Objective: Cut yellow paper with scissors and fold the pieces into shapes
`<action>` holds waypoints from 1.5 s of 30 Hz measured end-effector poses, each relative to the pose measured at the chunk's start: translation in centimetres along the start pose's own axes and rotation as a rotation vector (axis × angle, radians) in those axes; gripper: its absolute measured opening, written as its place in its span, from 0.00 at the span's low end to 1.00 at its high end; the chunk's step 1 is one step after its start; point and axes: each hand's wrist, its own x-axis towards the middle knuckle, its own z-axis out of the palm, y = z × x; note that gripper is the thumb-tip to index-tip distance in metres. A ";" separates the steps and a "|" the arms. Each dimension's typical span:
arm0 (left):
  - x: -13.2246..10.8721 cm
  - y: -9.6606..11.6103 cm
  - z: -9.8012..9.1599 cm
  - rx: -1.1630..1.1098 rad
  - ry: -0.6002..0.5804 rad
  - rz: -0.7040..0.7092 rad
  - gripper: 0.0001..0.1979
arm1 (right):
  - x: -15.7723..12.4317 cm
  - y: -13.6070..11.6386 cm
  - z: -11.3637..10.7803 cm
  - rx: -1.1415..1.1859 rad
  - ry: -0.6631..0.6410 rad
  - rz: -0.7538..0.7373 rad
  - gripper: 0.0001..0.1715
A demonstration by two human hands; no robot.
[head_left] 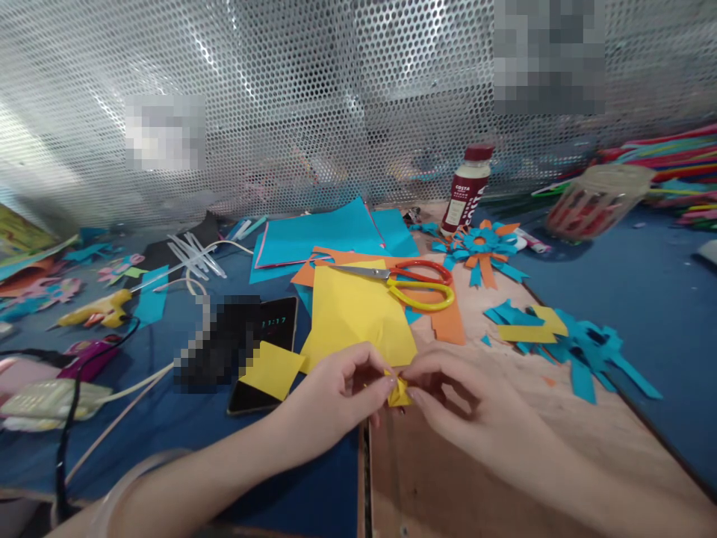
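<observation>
A small folded piece of yellow paper (399, 391) is pinched between both hands, just above the table's near middle. My left hand (355, 385) grips its left side with thumb and fingertips. On the other side, my right hand (459, 388) holds it the same way. Just beyond the hands lies a larger yellow sheet (358, 321). Scissors (420, 284) with one red and one yellow handle rest across it, blades toward the left. A yellow paper square (273, 371) lies on a dark phone (240, 400) left of my left hand.
Blue sheets (314, 235) and orange paper (448, 321) lie behind. To the right are a Costa bottle (467, 190), a blue-orange paper flower (482, 246), blue cuttings (594, 347) and a clear cup (597, 202). A yellow glue gun (101, 308) and cables (70, 426) occupy the left.
</observation>
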 end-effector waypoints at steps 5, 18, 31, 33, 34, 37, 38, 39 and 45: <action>0.0 -0.1 0.0 -0.020 -0.006 -0.029 0.07 | 0.1 -0.6 -0.4 -0.129 0.048 -0.134 0.07; -0.1 -0.1 0.1 -0.061 -0.016 -0.047 0.07 | 0.0 -0.9 -0.2 -0.288 0.202 -0.316 0.09; -0.1 0.0 0.1 -0.006 -0.009 -0.036 0.07 | 0.1 -0.8 0.2 -0.168 0.216 -0.322 0.10; -0.1 0.0 0.1 -0.011 -0.016 -0.042 0.07 | 0.1 -0.8 0.2 -0.173 0.211 -0.316 0.10; -0.1 0.1 0.1 -0.010 -0.019 -0.044 0.07 | 0.1 -0.8 0.2 -0.172 0.206 -0.314 0.10; -0.1 0.1 0.1 -0.011 -0.024 -0.046 0.06 | 0.1 -0.7 0.2 -0.151 0.198 -0.318 0.10; -0.1 0.1 0.2 -0.014 -0.024 -0.047 0.06 | 0.0 -0.7 0.3 -0.147 0.195 -0.318 0.10; -0.1 0.0 0.2 -0.016 -0.023 -0.047 0.06 | 0.0 -0.6 0.3 -0.146 0.193 -0.315 0.09; -0.1 0.1 0.1 0.028 -0.025 -0.040 0.06 | -0.1 0.2 0.6 -0.146 0.177 -0.307 0.07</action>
